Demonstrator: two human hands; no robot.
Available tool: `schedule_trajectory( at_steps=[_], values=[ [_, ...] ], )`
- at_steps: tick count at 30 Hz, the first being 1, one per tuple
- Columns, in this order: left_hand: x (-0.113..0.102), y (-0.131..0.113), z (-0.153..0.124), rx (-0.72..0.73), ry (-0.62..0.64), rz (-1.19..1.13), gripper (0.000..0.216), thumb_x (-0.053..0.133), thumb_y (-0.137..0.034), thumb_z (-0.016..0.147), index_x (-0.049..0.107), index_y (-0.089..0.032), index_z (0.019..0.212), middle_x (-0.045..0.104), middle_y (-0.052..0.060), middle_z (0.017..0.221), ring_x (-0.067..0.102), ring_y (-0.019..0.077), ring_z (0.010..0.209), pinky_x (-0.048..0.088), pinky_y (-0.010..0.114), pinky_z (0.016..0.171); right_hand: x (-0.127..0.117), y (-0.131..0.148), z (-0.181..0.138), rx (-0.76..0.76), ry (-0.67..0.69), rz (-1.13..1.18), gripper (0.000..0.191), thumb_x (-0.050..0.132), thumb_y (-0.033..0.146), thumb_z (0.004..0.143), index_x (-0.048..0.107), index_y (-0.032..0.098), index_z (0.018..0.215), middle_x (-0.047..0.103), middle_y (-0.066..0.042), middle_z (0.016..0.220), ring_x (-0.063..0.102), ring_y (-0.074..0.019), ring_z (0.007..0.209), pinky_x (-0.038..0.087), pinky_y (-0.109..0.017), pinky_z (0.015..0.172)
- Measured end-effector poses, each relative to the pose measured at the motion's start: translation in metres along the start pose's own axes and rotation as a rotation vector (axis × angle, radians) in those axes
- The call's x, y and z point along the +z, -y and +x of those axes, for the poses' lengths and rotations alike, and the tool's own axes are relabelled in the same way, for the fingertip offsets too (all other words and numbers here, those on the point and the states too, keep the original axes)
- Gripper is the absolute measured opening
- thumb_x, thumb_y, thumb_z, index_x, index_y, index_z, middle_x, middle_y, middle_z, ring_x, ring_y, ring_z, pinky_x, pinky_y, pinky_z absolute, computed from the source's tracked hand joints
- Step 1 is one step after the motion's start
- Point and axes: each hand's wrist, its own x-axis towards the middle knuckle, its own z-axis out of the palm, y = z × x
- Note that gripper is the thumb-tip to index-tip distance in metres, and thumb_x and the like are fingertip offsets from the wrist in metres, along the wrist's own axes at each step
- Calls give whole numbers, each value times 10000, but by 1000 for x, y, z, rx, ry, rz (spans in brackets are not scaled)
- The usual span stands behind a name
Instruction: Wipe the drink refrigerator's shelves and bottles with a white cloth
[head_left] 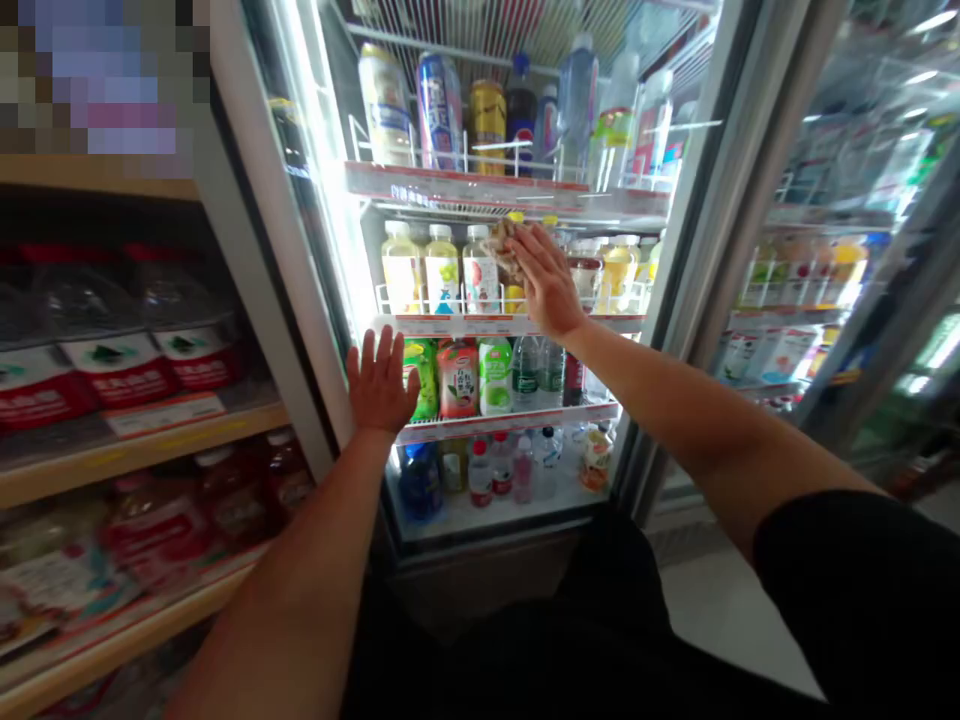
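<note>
Black sleeve (840, 570), one, on the person's right arm. Right hand (546, 282): fingers side by side, bent over a crumpled brown cloth (504, 250), held to the glass door (487, 325) before a row of juice bottles (441, 265). Left hand (381, 388): fingers spread, palm toward the same door, lower down. Behind glass, top row: cans (439, 110). Further left: wooden shelf (150, 452), large bottles (120, 350) with red-and-white labels.

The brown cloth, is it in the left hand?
No, the brown cloth is in the right hand, while the left hand is spread open without it.
</note>
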Motion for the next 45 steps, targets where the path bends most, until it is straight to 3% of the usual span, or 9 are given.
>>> schedule_trajectory(
  at_steps=[3,7,10,18,23,27,33,40,45],
  values=[
    [0,0,0,10,6,20,640,462,-452,990,444,-182,1570,408,124,1634,163,293,1598,64,539,1312,-11,-20,31,-18,-26,9,569,236,190,1043,434,223,1576,407,-17,1664,207,-233,1606,187,-500,1342],
    [0,0,-1,10,6,12,629,455,-453,996,445,-187,1567,415,126,1631,175,295,1595,70,542,1310,-23,-47,77,86,-150,8,570,211,170,1042,426,181,1570,385,-23,1675,186,-258,1608,162,-507,1329],
    [-1,-1,0,7,4,2,631,458,-462,996,447,-190,1565,424,127,1626,174,298,1596,67,546,1309,-18,-43,95,179,-228,-9,553,217,142,1040,410,124,1558,386,-58,1673,212,-265,1600,156,-500,1331],
    [-3,-2,0,-18,27,-10,643,465,-463,982,443,-194,1566,411,126,1634,174,300,1596,51,540,1313,13,41,43,-197,142,-5,633,313,111,1024,307,299,1629,350,47,1693,130,-189,1619,113,-501,1350],
    [-2,-10,3,-50,-24,15,619,464,-484,987,461,-198,1536,395,142,1639,187,329,1592,73,577,1299,8,50,34,-234,192,-19,663,309,81,1006,308,305,1630,347,53,1694,158,-158,1612,142,-462,1349],
    [-5,-52,47,71,-163,48,613,391,-446,1027,393,-136,1555,207,163,1709,85,315,1610,142,569,1290,1,45,39,-249,187,-1,642,311,120,1026,281,304,1640,335,42,1699,181,-155,1609,175,-441,1347],
    [-2,-121,131,428,115,-78,590,372,-328,1019,364,-182,1591,311,69,1691,172,253,1600,149,499,1317,-12,20,31,-171,137,20,617,360,272,1066,200,281,1662,306,-11,1714,195,-220,1608,189,-492,1338],
    [7,-113,131,327,155,-57,525,338,-238,1040,462,-237,1550,389,10,1656,210,221,1591,146,525,1313,-39,-48,-8,-122,132,-27,761,520,582,1002,234,303,1649,271,-70,1725,179,-331,1606,66,-656,1300],
    [-20,-118,179,372,232,37,442,351,-318,1076,578,-253,1449,446,-71,1615,291,185,1541,143,484,1322,-22,-53,-22,-68,70,4,767,490,610,1005,218,302,1652,241,-85,1734,107,-342,1617,40,-696,1278]
  ],
)
